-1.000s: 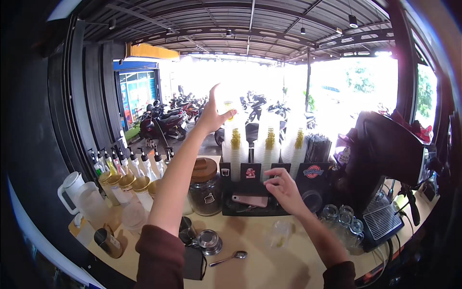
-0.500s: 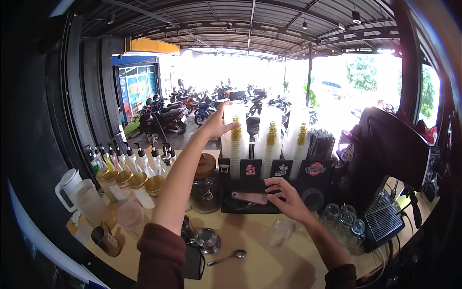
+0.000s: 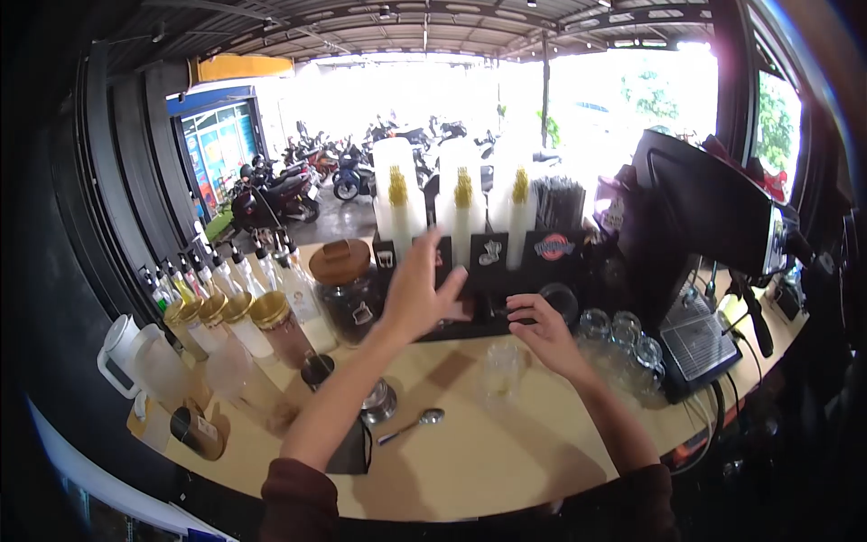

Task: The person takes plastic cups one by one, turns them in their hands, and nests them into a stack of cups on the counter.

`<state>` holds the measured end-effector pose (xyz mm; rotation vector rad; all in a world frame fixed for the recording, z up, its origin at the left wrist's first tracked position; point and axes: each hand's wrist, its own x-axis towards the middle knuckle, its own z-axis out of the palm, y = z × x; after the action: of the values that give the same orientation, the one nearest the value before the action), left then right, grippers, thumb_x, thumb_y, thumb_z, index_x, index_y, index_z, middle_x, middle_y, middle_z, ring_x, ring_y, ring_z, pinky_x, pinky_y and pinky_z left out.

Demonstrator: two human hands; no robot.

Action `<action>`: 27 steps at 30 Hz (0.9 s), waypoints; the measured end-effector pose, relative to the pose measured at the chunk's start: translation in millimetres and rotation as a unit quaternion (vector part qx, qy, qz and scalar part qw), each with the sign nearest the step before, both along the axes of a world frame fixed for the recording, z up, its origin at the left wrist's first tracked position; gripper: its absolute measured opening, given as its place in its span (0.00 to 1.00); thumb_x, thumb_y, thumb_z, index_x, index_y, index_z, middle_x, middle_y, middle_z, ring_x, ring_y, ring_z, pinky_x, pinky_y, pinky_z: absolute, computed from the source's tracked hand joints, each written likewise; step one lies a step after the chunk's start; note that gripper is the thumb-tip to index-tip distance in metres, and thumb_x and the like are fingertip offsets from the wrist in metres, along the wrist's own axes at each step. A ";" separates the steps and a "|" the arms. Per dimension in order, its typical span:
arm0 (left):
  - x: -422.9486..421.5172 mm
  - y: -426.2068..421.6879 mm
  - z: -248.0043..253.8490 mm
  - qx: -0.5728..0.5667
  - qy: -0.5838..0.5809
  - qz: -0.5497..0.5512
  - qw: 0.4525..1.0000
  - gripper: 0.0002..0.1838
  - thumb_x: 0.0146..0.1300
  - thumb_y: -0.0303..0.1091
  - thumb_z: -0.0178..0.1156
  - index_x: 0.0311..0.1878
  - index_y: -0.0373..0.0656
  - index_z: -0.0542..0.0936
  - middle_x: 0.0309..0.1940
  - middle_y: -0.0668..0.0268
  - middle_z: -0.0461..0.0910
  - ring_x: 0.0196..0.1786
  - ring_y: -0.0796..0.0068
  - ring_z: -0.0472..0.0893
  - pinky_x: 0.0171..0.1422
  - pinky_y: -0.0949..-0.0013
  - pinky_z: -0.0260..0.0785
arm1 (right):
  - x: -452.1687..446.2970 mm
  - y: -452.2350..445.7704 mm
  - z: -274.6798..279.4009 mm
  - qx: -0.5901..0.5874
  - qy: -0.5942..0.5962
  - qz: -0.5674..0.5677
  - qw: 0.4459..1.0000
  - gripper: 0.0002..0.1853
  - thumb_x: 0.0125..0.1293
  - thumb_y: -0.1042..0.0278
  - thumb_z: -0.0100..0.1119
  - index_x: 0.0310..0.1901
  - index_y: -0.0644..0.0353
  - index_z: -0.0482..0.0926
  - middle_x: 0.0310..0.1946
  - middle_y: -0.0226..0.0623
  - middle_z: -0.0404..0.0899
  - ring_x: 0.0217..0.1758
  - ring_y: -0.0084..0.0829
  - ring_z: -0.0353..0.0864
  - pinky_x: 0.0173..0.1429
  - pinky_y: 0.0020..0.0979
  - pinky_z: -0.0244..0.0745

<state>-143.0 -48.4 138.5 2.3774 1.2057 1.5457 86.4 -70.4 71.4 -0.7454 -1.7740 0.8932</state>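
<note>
My left hand (image 3: 423, 294) is raised over the counter in front of the black cup holder, fingers apart and holding nothing. It partly hides the holder and a phone (image 3: 459, 312) on its lower ledge. My right hand (image 3: 542, 332) hovers right of it, fingers loosely bent and apart, with nothing in it. Three stacks of clear plastic cups with gold print, the left one (image 3: 398, 194), stand in the holder (image 3: 492, 257). Between and below my hands, a clear cup (image 3: 501, 370) is on the counter. A spoon (image 3: 424, 423) lies to its left.
Syrup pump bottles (image 3: 242, 266), gold-lidded jars (image 3: 271, 316) and a white pitcher (image 3: 119, 348) line the left side. A wooden-lidded jar (image 3: 345, 294) stands beside the holder. Glass mugs (image 3: 623, 334) and a coffee machine (image 3: 704, 208) are at the right. Motorcycles (image 3: 271, 199) are parked outside.
My left hand has come down from the left cup stack, towards the counter, and let go of it. The view has tilted downward. My right hand stays near the holder's front.
</note>
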 end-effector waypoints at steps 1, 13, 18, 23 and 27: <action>9.7 -4.7 -24.0 0.032 0.039 0.011 0.999 0.35 0.58 0.39 0.63 0.64 0.33 0.60 0.61 0.47 0.66 0.65 0.52 0.66 0.68 0.60 0.57 | 4.7 -3.6 -11.1 -0.019 0.018 -0.021 0.999 0.17 0.62 0.75 0.58 0.53 0.59 0.70 0.52 0.32 0.71 0.51 0.25 0.75 0.49 0.28 0.73; 66.5 -22.2 -141.4 -0.254 0.041 -0.029 0.966 0.50 0.39 0.51 0.75 0.64 0.39 0.63 0.59 0.54 0.69 0.60 0.56 0.72 0.62 0.58 0.66 | 40.6 -70.0 -94.2 -0.150 0.046 -0.122 0.980 0.15 0.63 0.71 0.57 0.51 0.59 0.71 0.40 0.36 0.79 0.45 0.23 0.78 0.43 0.24 0.71; 54.4 -33.9 -137.7 -0.292 -0.207 -0.134 0.924 0.38 0.45 0.42 0.74 0.58 0.41 0.67 0.49 0.60 0.76 0.51 0.67 0.78 0.56 0.66 0.71 | 44.9 -80.3 -88.6 -0.143 0.098 -0.136 0.976 0.13 0.65 0.69 0.55 0.50 0.61 0.72 0.41 0.34 0.79 0.45 0.23 0.77 0.46 0.25 0.71; 32.0 -75.7 -117.5 -0.362 -0.383 -0.171 0.832 0.27 0.54 0.33 0.69 0.54 0.41 0.68 0.45 0.65 0.77 0.49 0.77 0.78 0.51 0.72 0.73 | 24.6 -82.7 -49.8 -0.135 0.133 -0.040 0.981 0.13 0.70 0.66 0.51 0.50 0.65 0.75 0.44 0.36 0.80 0.48 0.23 0.77 0.54 0.26 0.71; 30.3 -89.6 -127.3 -0.273 -0.362 -0.185 0.872 0.24 0.55 0.32 0.67 0.53 0.39 0.69 0.45 0.64 0.77 0.49 0.77 0.77 0.50 0.70 0.75 | -0.6 -80.0 -38.3 -0.130 0.155 0.019 0.979 0.16 0.71 0.65 0.50 0.52 0.68 0.75 0.44 0.38 0.80 0.47 0.25 0.79 0.55 0.28 0.72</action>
<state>-112.7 -137.9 11.2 1.3586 0.7935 1.4798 85.8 -150.4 33.2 -0.6944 -1.4158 1.2136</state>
